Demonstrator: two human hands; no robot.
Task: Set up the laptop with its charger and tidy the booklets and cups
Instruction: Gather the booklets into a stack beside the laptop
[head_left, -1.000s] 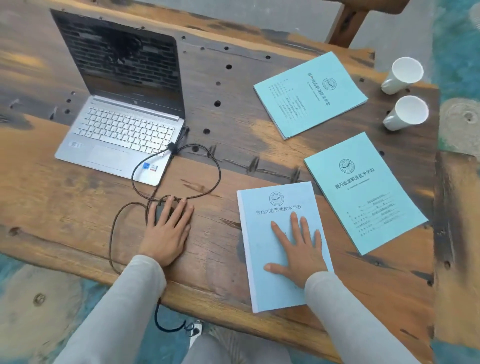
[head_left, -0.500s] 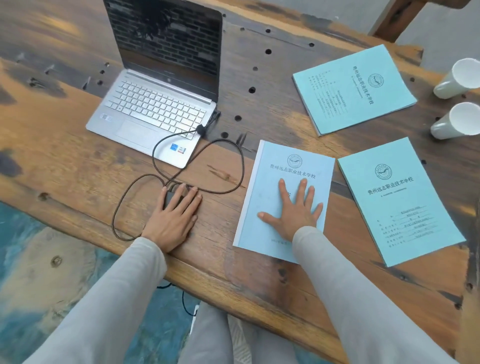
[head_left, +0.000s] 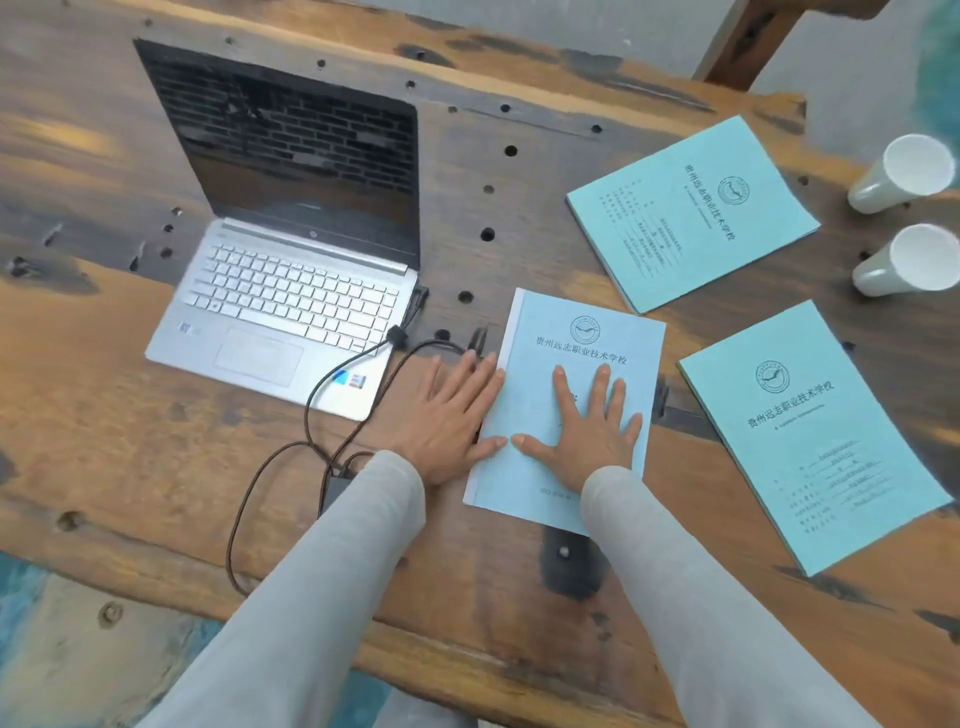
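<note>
An open silver laptop (head_left: 291, 301) with a dark screen stands at the left, and a dark charger cable (head_left: 358, 364) is plugged into its right side. The charger brick (head_left: 335, 488) lies half hidden under my left sleeve. A light blue booklet (head_left: 582, 343) lies at the centre. My right hand (head_left: 587, 426) rests flat on it, fingers spread. My left hand (head_left: 447, 415) lies flat on the table at the booklet's left edge, thumb on the cover. Two more blue booklets lie at the back right (head_left: 691, 213) and the right (head_left: 810, 431). Two white cups (head_left: 898, 171) (head_left: 909, 260) lie tipped at the far right.
The worn wooden table (head_left: 156, 467) has many round holes and a rough front edge. The cable loops over the front edge near my left arm. A wooden post (head_left: 753, 41) rises behind the table's far right corner. Blue-patterned floor (head_left: 62, 649) shows below.
My left hand has left the charger brick and moved right to the centre booklet's left edge. The booklet has slid away from the table's front edge, under my right hand.
</note>
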